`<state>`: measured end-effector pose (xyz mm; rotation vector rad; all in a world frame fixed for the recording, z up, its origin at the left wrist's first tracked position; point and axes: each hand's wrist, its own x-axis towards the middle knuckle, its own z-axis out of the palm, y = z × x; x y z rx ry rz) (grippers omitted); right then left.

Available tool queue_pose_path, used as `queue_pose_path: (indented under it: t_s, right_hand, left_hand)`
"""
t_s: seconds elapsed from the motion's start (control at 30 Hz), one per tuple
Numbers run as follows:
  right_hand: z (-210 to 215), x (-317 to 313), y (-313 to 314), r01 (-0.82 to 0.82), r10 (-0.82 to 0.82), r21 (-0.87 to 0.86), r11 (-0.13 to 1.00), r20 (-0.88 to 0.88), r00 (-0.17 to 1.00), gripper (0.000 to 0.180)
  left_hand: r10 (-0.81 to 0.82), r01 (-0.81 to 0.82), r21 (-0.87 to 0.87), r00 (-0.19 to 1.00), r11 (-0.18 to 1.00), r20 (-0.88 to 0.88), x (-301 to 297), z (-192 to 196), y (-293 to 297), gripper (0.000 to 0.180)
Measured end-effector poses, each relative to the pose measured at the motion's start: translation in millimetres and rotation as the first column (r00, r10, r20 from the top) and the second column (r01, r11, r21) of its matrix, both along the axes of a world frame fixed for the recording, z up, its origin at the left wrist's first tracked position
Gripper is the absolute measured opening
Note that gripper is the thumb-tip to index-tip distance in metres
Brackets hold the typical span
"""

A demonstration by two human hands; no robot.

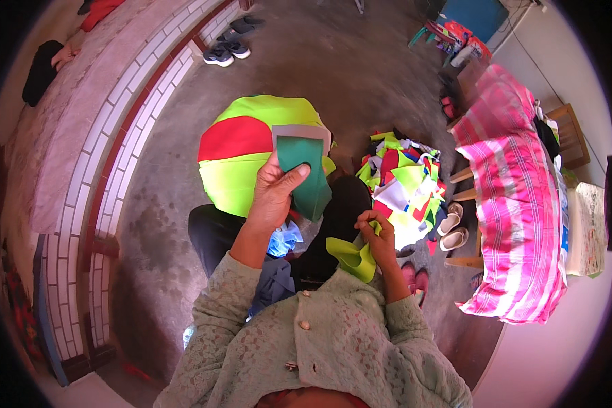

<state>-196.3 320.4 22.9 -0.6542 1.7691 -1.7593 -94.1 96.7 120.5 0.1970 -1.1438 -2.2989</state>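
Note:
My left hand [276,189] is raised over my lap, its thumb pressed on a green fabric piece [307,178]. A grey fabric piece [298,132] shows along the top and side of the green one. Lower and to the right, my right hand [379,234] pinches a yellow-green fabric piece [353,258], which hangs in a curl toward my lap. Just beyond my left hand is a large rounded form of yellow-green and red panels [241,136]; what lies under its surface is hidden. Some crumpled blue material [285,239] lies between my legs.
A heap of mixed fabric scraps [404,183] lies on the floor at my right. Beige shoes [453,228] and red shoes [415,280] stand near it. Farther right, a pink checked cloth [510,204] drapes over furniture. Dark shoes [227,52] stand by the white-tiled ledge [126,109] at left.

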Motion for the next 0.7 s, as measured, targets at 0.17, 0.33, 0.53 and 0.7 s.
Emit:
queue_pose_path:
  t_s: [0.17,0.33,0.53,0.7]
  right_hand:
    - [12,0,-11,-0.056,0.055,-0.074,0.996,-0.014,0.998,0.030]
    - [49,6,-37,-0.150,0.149,-0.030,0.988,-0.056,0.987,0.065]
    - [60,15,-62,-0.329,0.335,-0.081,0.941,0.084,0.938,0.059]
    - [37,19,-66,-0.448,0.464,-0.125,0.885,0.158,0.872,0.036]
  left_hand:
    - [0.085,-0.073,0.174,0.995,0.982,-0.059,10,18,-1,0.030]
    - [-0.030,0.060,0.220,0.990,0.974,-0.139,23,9,-2,0.034]
    - [-0.029,0.049,0.273,0.997,0.961,-0.077,29,-1,8,0.035]
    - [-0.022,0.031,0.279,0.999,0.960,-0.036,38,-9,10,0.033]
